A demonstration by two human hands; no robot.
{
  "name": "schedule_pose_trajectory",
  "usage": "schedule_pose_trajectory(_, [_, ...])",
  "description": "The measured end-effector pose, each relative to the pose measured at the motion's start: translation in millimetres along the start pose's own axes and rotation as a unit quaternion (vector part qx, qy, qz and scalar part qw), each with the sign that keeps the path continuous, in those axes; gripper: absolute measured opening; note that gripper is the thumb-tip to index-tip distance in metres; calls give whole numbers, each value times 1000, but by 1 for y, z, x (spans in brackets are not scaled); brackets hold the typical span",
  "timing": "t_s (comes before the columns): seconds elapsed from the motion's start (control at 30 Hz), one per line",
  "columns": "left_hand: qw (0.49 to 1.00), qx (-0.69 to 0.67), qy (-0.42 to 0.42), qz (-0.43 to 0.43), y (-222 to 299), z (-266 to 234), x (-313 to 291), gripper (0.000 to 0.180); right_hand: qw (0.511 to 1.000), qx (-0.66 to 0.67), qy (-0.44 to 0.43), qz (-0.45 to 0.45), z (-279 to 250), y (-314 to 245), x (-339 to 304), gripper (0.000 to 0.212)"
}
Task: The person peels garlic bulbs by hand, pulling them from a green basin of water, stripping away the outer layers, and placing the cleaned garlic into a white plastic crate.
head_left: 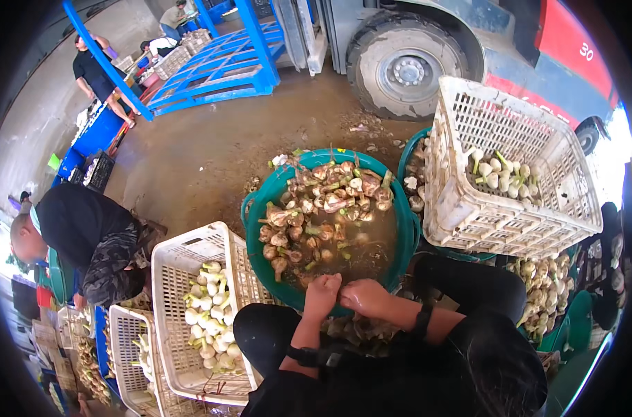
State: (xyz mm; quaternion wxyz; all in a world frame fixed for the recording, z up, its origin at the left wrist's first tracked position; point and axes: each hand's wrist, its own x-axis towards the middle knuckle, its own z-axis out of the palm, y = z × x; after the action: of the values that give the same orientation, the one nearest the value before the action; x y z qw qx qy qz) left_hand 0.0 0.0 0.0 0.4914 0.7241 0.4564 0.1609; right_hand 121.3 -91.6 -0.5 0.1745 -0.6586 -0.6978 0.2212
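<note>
Your left hand [323, 295] and right hand [366, 297] were curled close together at the near rim of the green tub [258, 243]; whether they grasped something, I could not tell. The soiled garlic bulbs [335, 203] lay inside this tub, partly in brown water [364, 260]. Each bulb was probably light and firm, but slippery from the wet, with skin which could tear; its round belly seemed the best place to hold. On the red forklift [573, 35], a white number [587, 51] was readable; the lettering [544, 113] below was unclear.
</note>
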Motion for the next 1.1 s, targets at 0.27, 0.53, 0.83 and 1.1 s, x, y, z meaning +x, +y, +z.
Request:
schedule_pose_trajectory(0.27, [965,-251,-72,4,4,1,2,27,771,594,-56,223,2,10,-3,37])
schedule_pose_trajectory(0.53, [965,-221,-133,-49,-32,7,8,30,943,324,43,56,-2,-8,-18,28])
schedule_pose_trajectory(0.83, [934,-306,-169,-77,-9,2,10,36,749,634,-26,192,-8,-10,-30,33])
schedule_pose_trajectory(1.1, [950,-261,-149,-84,15,1,-6,28,760,598,-31,251,-15,-15,-28,29])
